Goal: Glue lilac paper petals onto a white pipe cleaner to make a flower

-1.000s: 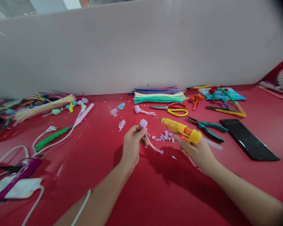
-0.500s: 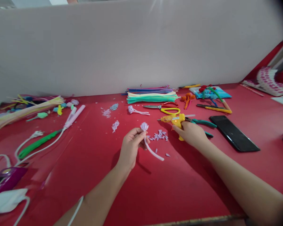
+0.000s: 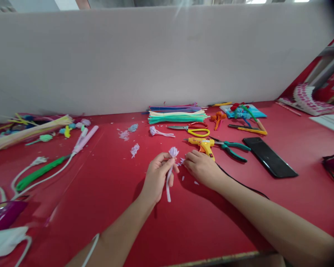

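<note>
My left hand [image 3: 160, 174] pinches a lilac pipe-cleaner flower [image 3: 173, 152] just below its head, petals up and stem hanging down past my fingers. To its right, my right hand [image 3: 199, 165] reaches down to the small heap of lilac petal pieces [image 3: 180, 162], fingers curled together at it. What its fingertips hold, if anything, is hidden. Two loose petals [image 3: 196, 183] lie just in front. Right behind my right hand rests a yellow glue gun [image 3: 202, 142], lying on its side and out of my grip.
Beyond lie scissors [image 3: 189, 128], a finished-looking lilac flower [image 3: 153, 131] and bundled pipe cleaners [image 3: 178, 117]. Pliers [image 3: 233, 148] and a black phone [image 3: 269, 157] are at right. A pink corded tool [image 3: 85, 140] and white cables [image 3: 58, 174] occupy the left side of the red table [image 3: 105, 207].
My right hand has let go of the glue gun, now lying on the table, and moved left to the petal heap. The flower's stem in my left hand has swung to hang straighter down.
</note>
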### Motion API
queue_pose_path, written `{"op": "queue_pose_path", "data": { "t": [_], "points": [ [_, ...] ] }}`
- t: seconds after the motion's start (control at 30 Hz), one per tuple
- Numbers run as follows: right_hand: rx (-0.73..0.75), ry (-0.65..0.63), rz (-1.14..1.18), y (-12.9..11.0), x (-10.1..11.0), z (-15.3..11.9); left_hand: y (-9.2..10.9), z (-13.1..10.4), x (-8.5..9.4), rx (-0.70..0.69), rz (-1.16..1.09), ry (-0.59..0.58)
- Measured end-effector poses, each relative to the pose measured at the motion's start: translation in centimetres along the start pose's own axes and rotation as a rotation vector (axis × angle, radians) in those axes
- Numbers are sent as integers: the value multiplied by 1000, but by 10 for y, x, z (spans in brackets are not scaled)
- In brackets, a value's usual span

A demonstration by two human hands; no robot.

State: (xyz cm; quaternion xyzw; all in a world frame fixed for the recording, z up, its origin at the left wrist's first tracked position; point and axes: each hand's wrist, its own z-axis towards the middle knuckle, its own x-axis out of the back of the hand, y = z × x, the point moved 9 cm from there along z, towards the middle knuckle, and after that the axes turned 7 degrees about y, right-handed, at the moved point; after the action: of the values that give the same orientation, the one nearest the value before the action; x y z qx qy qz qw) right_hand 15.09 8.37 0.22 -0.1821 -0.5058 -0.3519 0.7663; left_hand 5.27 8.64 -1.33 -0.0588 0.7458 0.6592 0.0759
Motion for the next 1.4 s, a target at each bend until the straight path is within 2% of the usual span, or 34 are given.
{"op": "queue_pose_path", "data": {
  "t": [0.17, 0.23, 0.47, 0.57, 0.7, 0.77, 0.9, 1.0, 1.17, 1.3, 1.4],
  "points": [
    [11, -7, -45, 0, -6, 1, 0, -1, -1, 7, -17, -8],
    [-24, 8, 15, 3, -3, 0, -1, -1, -2, 16, -19, -9],
    [-519, 168, 670, 39, 19, -11, -5, -3, -4, 85, -17, -22],
    [-575, 147, 815, 39, 22, -12, -9, -4, -7, 124, -13, -39],
    [-606, 94, 945, 41, 12, -13, -14, -6, -9, 157, 5, -49],
    [-567, 110, 893, 43, 11, -12, -15, -5, -8, 161, 6, -40],
    [-366, 140, 596, 37, 15, -9, -13, -2, 2, 141, -23, 46],
    [-227, 77, 352, 25, 14, -7, -10, 1, 8, 112, -49, 92],
    [-109, -5, 71, 15, 9, -6, -12, 0, 4, 130, -39, 67],
    [-165, 20, 119, 17, 7, -4, -13, -2, 2, 145, -17, 48],
    [-318, 93, 410, 26, 14, -5, -13, -2, 0, 147, 1, 24]
  ]
}}
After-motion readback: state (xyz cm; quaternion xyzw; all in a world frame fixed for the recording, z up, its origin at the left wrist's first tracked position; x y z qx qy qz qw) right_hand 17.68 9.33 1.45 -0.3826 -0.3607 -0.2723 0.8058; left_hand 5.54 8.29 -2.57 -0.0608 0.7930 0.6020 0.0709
